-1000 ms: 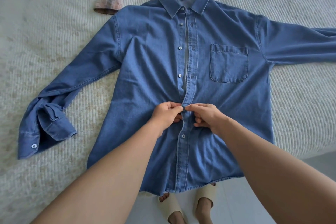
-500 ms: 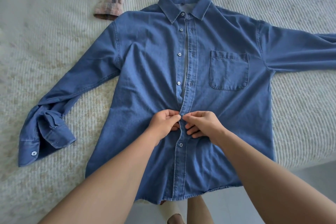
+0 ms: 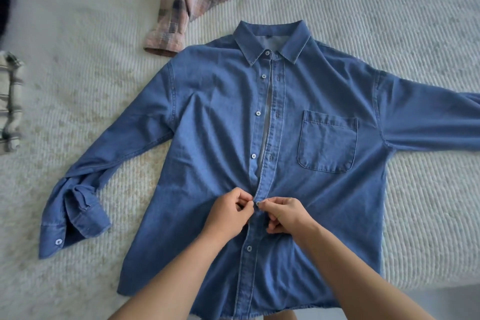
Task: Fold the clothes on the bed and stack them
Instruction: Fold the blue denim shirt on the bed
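Denim shirt (image 3: 207, 122) flat, front up on white bed (image 3: 389, 8), upper placket gaping. Left hand (image 3: 228, 213) and right hand (image 3: 285, 215) pinch placket at a mid button. Right cuff out of frame; hem overhangs bed edge.

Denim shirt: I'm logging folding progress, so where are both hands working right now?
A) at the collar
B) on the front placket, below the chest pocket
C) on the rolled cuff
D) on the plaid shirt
B: the left hand and right hand pinch the denim shirt at its button placket, lower than the chest pocket.
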